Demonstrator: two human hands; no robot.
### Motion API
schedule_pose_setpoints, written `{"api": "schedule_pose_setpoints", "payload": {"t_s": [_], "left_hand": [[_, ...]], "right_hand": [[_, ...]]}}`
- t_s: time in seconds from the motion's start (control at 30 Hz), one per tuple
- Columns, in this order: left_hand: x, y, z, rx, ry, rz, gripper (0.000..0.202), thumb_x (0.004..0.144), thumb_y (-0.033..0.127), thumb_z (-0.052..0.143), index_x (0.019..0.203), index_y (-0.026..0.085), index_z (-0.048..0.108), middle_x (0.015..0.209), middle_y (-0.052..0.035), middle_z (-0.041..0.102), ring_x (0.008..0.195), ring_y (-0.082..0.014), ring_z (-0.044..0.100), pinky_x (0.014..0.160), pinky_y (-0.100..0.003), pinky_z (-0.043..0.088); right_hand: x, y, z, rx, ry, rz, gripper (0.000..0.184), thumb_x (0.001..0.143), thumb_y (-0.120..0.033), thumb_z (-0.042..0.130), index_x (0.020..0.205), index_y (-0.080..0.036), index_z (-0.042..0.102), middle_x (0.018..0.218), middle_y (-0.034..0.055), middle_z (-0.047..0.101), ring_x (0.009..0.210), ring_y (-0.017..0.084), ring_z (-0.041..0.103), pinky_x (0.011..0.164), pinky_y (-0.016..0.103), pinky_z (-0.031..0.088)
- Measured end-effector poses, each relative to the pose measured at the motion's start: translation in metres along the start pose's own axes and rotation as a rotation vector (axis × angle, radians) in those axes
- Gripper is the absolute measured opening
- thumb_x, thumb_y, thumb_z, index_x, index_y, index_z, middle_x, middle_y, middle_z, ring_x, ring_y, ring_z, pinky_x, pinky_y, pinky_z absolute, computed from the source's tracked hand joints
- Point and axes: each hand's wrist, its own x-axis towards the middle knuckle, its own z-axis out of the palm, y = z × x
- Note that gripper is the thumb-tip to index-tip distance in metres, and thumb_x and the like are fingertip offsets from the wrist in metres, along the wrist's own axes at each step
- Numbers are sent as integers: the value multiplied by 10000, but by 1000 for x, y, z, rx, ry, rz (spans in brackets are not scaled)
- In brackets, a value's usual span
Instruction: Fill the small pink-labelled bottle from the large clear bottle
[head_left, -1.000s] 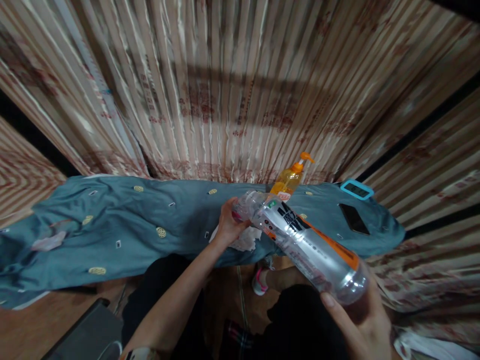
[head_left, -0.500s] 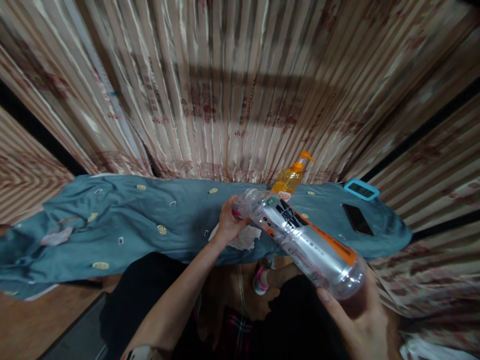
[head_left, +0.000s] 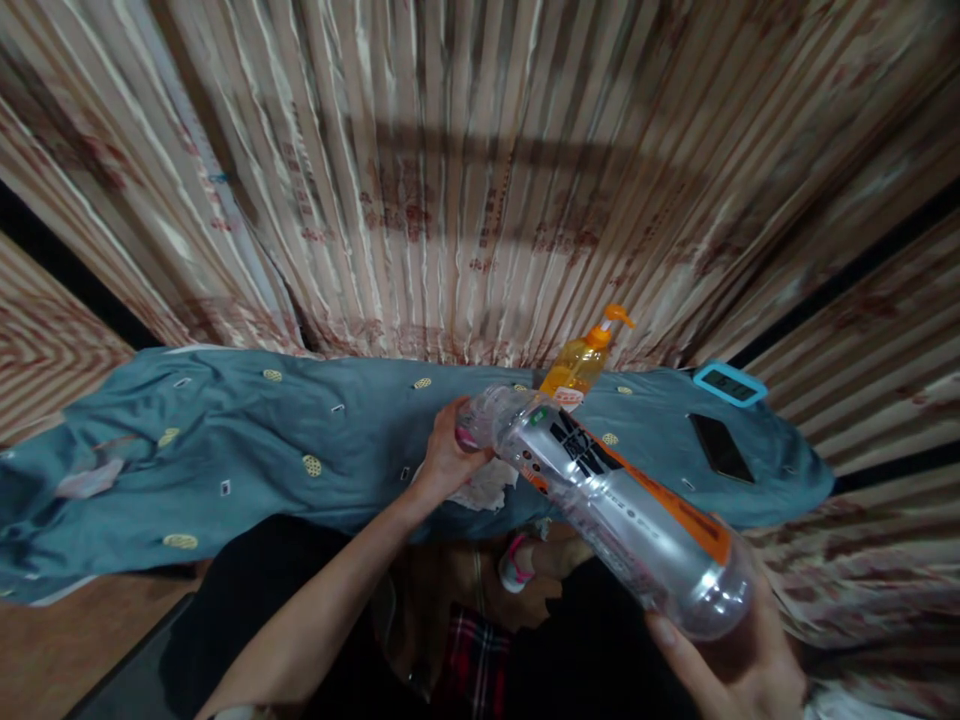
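Observation:
A large clear plastic bottle (head_left: 615,500) with a silver and orange label lies tilted across my view, held above my lap and the table edge. My left hand (head_left: 447,452) is closed around its neck end, where something pink shows by the fingers. At the base, my right hand (head_left: 739,650) grips the bottle from below and the right, thumb along the near side. Beneath the left hand a crumpled white tissue (head_left: 484,490) rests on the cloth. Just behind the bottle stands an orange pump bottle (head_left: 576,366) of yellow liquid, partly covered by it.
A teal patterned cloth (head_left: 367,420) covers the narrow table. To the right lie a dark phone (head_left: 720,447) and a blue-framed digital clock (head_left: 730,384). Another pale tissue (head_left: 90,480) is at the far left. Striped curtains (head_left: 450,200) enclose the back and sides.
The bottle's base has shifted slightly right and down in view, with my right hand on it. My left hand has moved a little left, still holding the neck end.

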Motion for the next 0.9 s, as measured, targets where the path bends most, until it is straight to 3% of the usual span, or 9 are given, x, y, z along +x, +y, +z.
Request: {"api": "schedule_pose_setpoints", "payload": {"t_s": [0.13, 0.4, 0.53, 0.73, 0.9], "left_hand": [[0, 2, -1, 17, -7, 5, 799, 580, 235, 886, 1310, 202, 563, 1324, -126, 668, 1264, -342, 625, 1113, -524, 482], [-2, 2, 0, 35, 7, 18, 802, 590, 230, 870, 1327, 192, 555, 1328, -135, 662, 1265, -343, 624, 1102, -520, 493], [-3, 1, -1, 33, 13, 14, 804, 594, 226, 853, 1336, 191, 546, 1322, -134, 661, 1252, -339, 628, 1101, -518, 493], [-3, 3, -1, 20, -4, 2, 801, 609, 226, 837, 1351, 186, 537, 1324, -136, 657, 1253, -336, 623, 1105, -518, 489], [-3, 4, -1, 25, 5, -5, 802, 600, 215, 840, 1347, 197, 546, 1312, -123, 659, 1244, -330, 628, 1098, -507, 500]], "right_hand": [[-3, -6, 2, -6, 6, 11, 911, 754, -521, 786, 1526, -194, 428, 1476, 112, 554, 1385, 372, 505, 1127, 491, 469], [1, 13, -8, 6, -48, 16, 925, 704, -519, 822, 1493, -203, 456, 1460, 121, 570, 1306, 369, 579, 1019, 455, 550], [-3, 4, -5, -26, 0, 8, 929, 718, -538, 809, 1508, -207, 449, 1506, 120, 531, 1351, 381, 544, 1034, 459, 546], [-4, 1, -4, -44, -6, -22, 919, 724, -530, 803, 1511, -216, 446, 1437, 113, 591, 1302, 368, 588, 998, 452, 571], [-7, -9, 0, -11, 20, 27, 917, 749, -525, 787, 1530, -214, 423, 1452, 129, 576, 1304, 370, 585, 1007, 468, 566]]}}
